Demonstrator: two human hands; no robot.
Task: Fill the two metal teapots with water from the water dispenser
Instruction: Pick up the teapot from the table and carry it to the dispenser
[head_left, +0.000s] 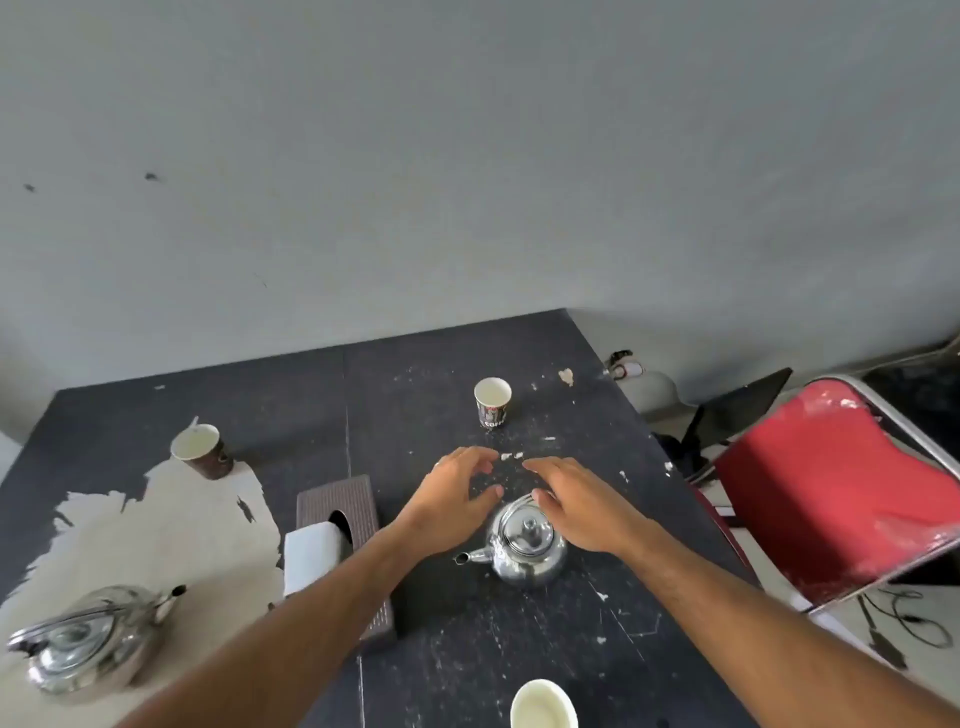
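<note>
I'm in a shabby break room — a scratched black table with peeling surface, paper cups, a tissue box, a worn red folding chair, bare grey wall.

one partial word, on a paper cup

the only lettering in view is on the far paper cup, standing upright on the dark table near its back edge. its dark printed band carries white letters low on the side facing the camera; they look like "cof", with the rest of the word cut off by the curve of the cup and too blurred to make out. the other print on that band is too small to read. nothing else in view carries legible text, numbers or signs.
</note>
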